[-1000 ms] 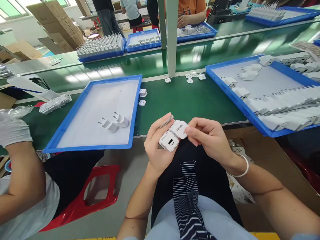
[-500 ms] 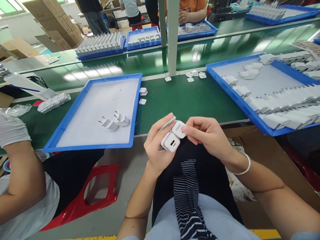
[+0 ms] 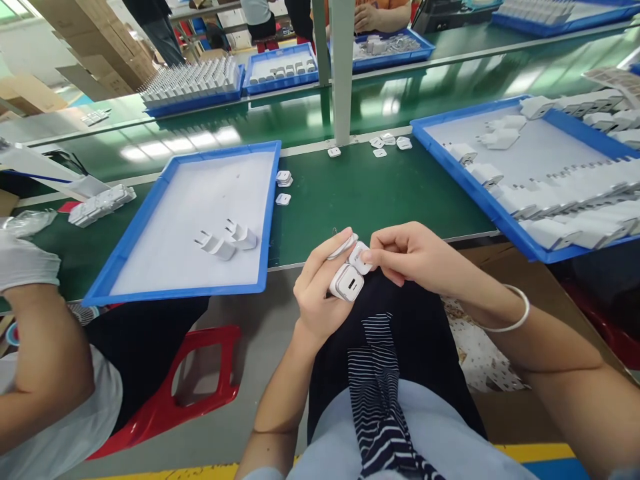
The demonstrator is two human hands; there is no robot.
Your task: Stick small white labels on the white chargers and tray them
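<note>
A white USB wall charger (image 3: 345,283), its rounded-square face bearing a dark port, sits in the left hand (image 3: 316,288), above the lap at six o'clock of the green workbench (image 3: 345,220). At its one o'clock lies a white rounded-square piece (image 3: 358,256), edge pinched between the right hand's (image 3: 417,257) thumb and forefinger. The left fingers curl around the charger, with a thin white plate (image 3: 343,247) between two of them. The left forearm enters from seven o'clock, the right from four.

Head-worn view, forward and down
</note>
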